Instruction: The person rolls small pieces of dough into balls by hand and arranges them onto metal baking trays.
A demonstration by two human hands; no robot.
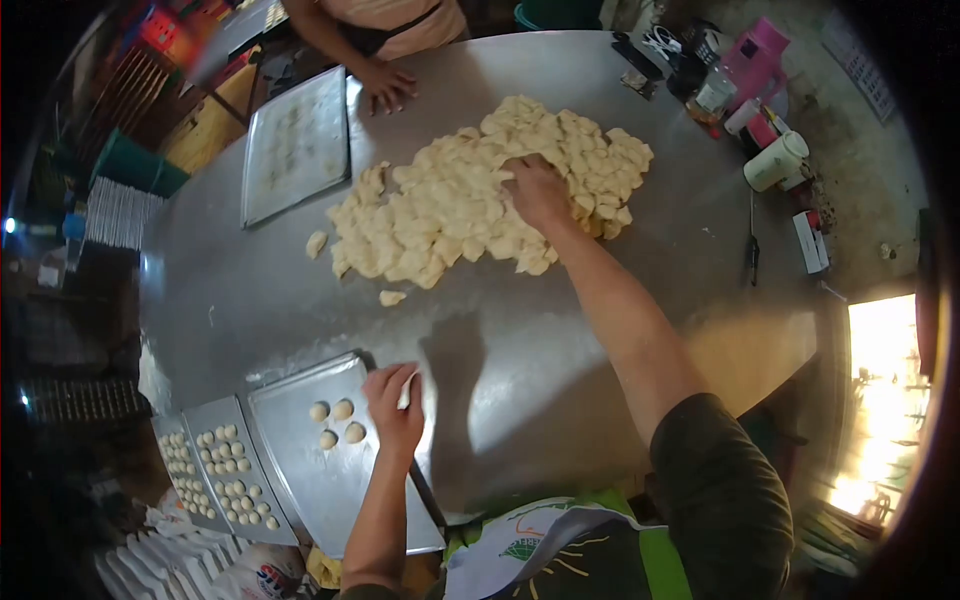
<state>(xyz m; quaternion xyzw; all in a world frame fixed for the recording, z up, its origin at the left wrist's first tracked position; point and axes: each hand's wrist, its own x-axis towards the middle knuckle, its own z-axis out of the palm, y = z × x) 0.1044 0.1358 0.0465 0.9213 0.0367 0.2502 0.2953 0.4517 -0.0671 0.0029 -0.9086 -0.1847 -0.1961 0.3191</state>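
Observation:
A large heap of pale dough pieces (440,200) lies on the metal table. My right hand (538,192) reaches into the heap, its fingers curled onto a piece of dough. Over the right edge of a metal baking tray (310,480) is my left hand (392,405), closed around a small pale piece of dough (406,392) that shows beside the thumb. Several round dough balls (344,410) sit on that tray, just left of this hand. Two loose dough pieces (392,298) lie apart from the heap, on its near and left sides.
Trays with rows of dough balls (236,470) stand at the lower left. Across the metal table (560,350), another person's hand (388,85) rests near a flat tray (297,145). A pink jug (755,60), a white mug (776,160) and a small box (811,242) line the right edge.

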